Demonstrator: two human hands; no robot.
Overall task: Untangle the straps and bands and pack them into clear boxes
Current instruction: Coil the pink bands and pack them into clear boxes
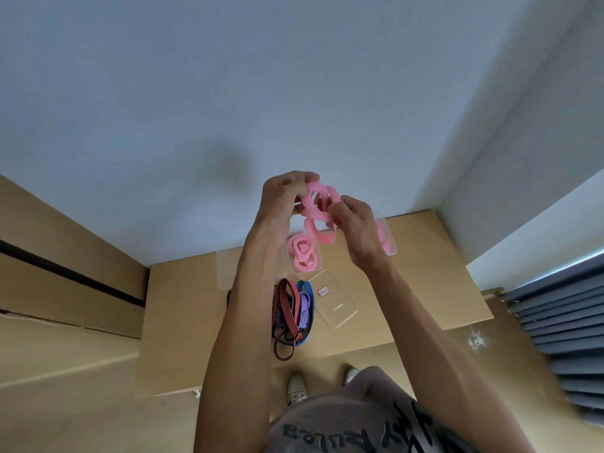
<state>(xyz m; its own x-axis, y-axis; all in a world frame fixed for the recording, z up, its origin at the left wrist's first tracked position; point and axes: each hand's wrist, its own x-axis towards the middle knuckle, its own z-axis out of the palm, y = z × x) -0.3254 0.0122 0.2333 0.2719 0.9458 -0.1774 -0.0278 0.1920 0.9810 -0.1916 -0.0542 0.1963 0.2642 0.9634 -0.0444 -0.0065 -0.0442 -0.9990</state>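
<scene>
both hands up over the table (425, 289), working a tangle of pink bands (318, 210). left hand (282, 197) pinches its upper loops, right hand (354, 223) grips the lower right part, one loop hanging btwn them. clear box (304, 253) near the table's far edge holds a coiled pink band. striped straps (291, 312) piled toward the front edge, clear lid (333, 299) just beside them.

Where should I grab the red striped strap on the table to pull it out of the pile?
Probably the red striped strap's near loop, from the side nearest you. That end lies flat and clear on the table; farther up it crosses the purple and blue straps.
</scene>
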